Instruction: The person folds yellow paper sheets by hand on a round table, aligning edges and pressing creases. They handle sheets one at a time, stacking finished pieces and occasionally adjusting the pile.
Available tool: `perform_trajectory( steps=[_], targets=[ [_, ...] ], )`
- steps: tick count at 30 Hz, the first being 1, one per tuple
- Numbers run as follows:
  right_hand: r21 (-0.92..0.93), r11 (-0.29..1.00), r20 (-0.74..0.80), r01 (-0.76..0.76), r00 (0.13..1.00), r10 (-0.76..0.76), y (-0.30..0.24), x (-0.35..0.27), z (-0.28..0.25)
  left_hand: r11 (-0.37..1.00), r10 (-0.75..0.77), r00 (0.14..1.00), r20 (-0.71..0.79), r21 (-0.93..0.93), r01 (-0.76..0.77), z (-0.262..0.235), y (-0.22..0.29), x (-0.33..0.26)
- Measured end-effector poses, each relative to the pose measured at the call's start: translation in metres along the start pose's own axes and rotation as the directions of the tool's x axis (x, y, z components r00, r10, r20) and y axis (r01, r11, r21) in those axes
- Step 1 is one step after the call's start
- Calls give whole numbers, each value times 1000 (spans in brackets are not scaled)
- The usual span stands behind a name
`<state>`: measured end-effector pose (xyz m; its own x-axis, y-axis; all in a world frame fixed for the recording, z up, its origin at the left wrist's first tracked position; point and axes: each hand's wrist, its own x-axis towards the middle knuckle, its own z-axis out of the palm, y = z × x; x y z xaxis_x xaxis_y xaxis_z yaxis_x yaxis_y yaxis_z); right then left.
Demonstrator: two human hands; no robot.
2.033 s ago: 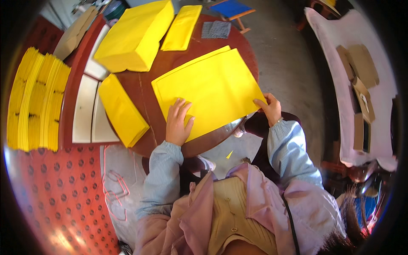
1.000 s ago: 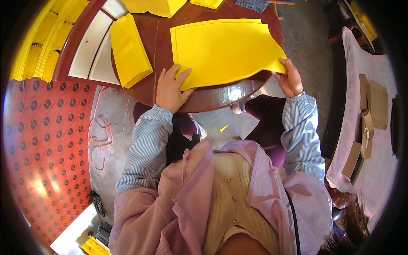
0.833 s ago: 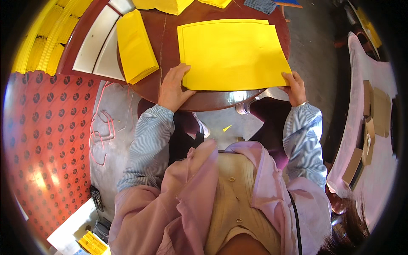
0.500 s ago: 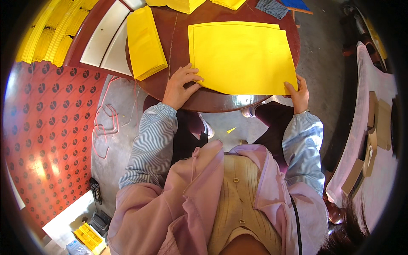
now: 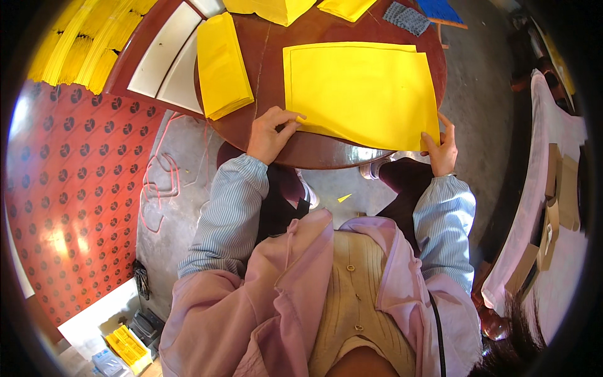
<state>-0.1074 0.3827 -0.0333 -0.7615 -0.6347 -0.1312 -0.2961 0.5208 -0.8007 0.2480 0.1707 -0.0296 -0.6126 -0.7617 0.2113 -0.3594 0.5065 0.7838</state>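
Observation:
Large yellow paper sheets (image 5: 361, 94), at least two layered slightly out of line, lie on the round brown table (image 5: 314, 154) in front of me. My left hand (image 5: 271, 132) pinches their near left corner between thumb and fingers. At the near right corner, my right hand (image 5: 441, 147) grips the sheets with its thumb on top and its fingers behind the edge. The near edge stretches between both hands, out over the table's rim. To the left of the sheets rests a stack of folded yellow paper (image 5: 225, 69).
More yellow paper pieces (image 5: 273, 7) lie at the table's far side, near a grey textured cloth (image 5: 406, 19). Yellow bundles (image 5: 88, 47) fill the far left. A pink cable (image 5: 164, 182) loops on the floor. Cardboard pieces (image 5: 549, 229) sit on a pink-covered surface at right.
The left fingers have closed from a looser spread into a pinch at the corner. The near edge of the sheets now runs straighter and lower. The whole view has shifted slightly.

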Motion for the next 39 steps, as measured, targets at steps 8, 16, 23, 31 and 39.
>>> perform_trajectory(
  steps=[8,16,23,31,39],
  targets=[
    [98,995,25,-10,1000,8,17,7,1,998,-65,998,-20,22,65,1,4,-1],
    [61,997,-8,53,999,-53,32,9,4,823,-426,890,164,-339,457,2,-5,7],
    [173,981,-135,91,989,-67,43,10,9,745,-643,765,27,-206,634,19,-7,23],
    [-59,945,-214,321,921,-326,30,4,3,902,-429,900,-69,-92,423,29,-28,13],
    [-43,817,-187,575,799,-572,11,7,7,849,-489,871,49,-203,488,20,-24,16]
  ],
)
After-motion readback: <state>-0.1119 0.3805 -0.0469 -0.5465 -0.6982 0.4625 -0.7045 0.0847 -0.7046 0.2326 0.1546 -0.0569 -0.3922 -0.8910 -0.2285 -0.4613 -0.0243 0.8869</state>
